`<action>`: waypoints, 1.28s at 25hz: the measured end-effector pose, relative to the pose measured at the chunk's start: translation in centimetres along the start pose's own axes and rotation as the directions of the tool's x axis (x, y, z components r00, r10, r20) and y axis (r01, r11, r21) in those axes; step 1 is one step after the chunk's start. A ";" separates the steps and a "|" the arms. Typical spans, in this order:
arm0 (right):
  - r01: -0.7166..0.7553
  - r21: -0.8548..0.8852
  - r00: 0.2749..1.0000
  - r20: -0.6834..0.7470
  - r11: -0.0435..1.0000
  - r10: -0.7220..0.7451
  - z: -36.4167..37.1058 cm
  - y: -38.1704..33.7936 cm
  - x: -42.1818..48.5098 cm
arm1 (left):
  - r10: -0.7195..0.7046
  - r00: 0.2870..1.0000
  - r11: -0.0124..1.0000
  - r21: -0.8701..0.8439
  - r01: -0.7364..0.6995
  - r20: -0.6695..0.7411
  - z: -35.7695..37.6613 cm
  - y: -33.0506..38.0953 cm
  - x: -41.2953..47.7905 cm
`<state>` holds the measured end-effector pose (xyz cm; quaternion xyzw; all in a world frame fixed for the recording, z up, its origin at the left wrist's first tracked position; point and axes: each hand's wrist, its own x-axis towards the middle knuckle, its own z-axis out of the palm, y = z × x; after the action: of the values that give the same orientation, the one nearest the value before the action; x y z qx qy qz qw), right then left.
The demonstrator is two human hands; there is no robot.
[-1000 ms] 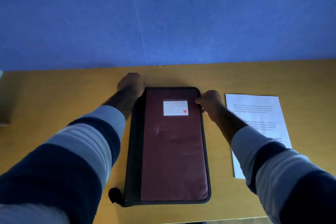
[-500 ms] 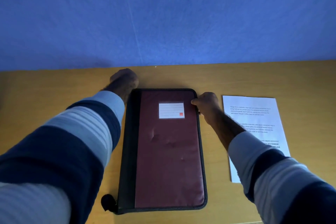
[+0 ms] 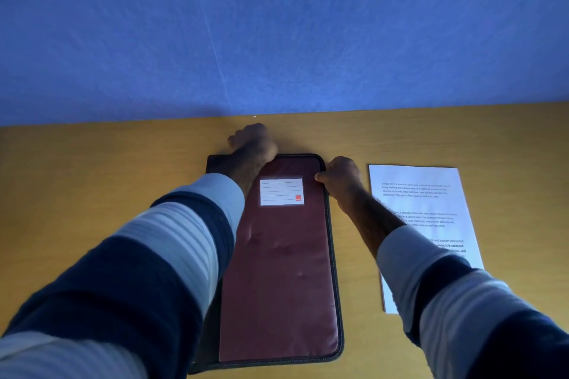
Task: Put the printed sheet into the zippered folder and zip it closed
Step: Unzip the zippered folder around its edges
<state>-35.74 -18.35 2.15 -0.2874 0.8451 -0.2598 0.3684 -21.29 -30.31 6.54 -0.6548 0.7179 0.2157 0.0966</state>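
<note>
The folder lies flat and closed on the table, its label facing up. The sheet lies apart to its right. The padded cover shows dents, so it probably gives under pressure while the body stays fairly stiff. It is best held at the edge while the zip runs. The sheet looks light and limp, and is likely easiest to lift by a corner or a long edge.

The right hand grips the folder's right edge near the far corner, thumb on the cover. The left hand is curled at the far edge, but whether it pinches a zip pull cannot be told, since the hand hides it. The left sleeve covers the folder's left side, and the right sleeve hides the sheet's near corner.
</note>
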 end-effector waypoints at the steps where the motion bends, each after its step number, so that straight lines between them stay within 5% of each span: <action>1: 0.016 -0.010 1.000 0.018 1.000 -0.016 -0.3 0.0 0.2 | 0.054 0.999 0.998 0.010 -0.054 -0.008 0.3 0.7 -0.2; 12: 0.102 -0.049 0.985 0.146 0.994 -0.094 -2.0 -0.3 2.0 | 0.204 0.975 0.979 -0.015 -0.203 0.091 1.0 6.3 -0.6; 16: 0.273 -0.053 0.960 0.074 0.961 -0.269 -1.8 -1.0 2.5 | 0.279 0.951 0.959 -0.084 -0.270 0.133 1.7 7.5 -0.1; 19: 0.386 -0.117 0.914 0.181 0.915 -0.363 -2.0 -1.9 3.7 | 0.321 0.921 0.939 -0.199 -0.280 0.219 0.9 5.9 1.0; 23: 0.444 -0.262 0.882 0.295 0.857 -0.367 -2.5 -2.6 4.9 | 0.385 0.871 0.923 -0.148 -0.356 0.304 0.4 4.4 1.4; 32: 0.493 -0.477 0.869 0.230 0.728 -0.438 -2.8 -1.6 5.0 | 0.345 0.906 0.900 -0.360 -0.245 0.246 1.7 3.8 1.3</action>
<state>-40.28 -22.15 2.50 -0.5916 0.7638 -0.0903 0.2419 -25.42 -30.52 5.17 -0.5031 0.7413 0.4397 0.0637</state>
